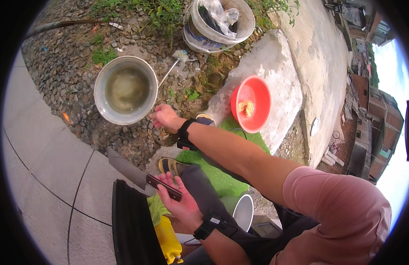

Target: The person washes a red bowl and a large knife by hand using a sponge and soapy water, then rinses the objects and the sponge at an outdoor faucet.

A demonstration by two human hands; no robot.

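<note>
My left hand (183, 202) is palm up around the dark riveted handle of a kitchen knife (130, 169). Its broad blade points left, over the edge of the paving. My right hand (164, 116) reaches out with curled fingers beside the rim of a whitish bucket (102, 102). Whether the fingertips touch that rim, I cannot tell. Cloudy greenish-brown water (126, 89) stands in the bucket. To the right of the right hand, a red plastic basin (262, 116) holds a yellowish lump (246, 107).
A larger bucket (201, 41) holding plastic bags stands beyond the gravel (68, 82). Behind the water bucket lies a thin rod (168, 73). Green artificial turf (221, 175) lies by my shoes. A yellow bag (168, 237) and a pale green bucket (241, 212) are close to my legs.
</note>
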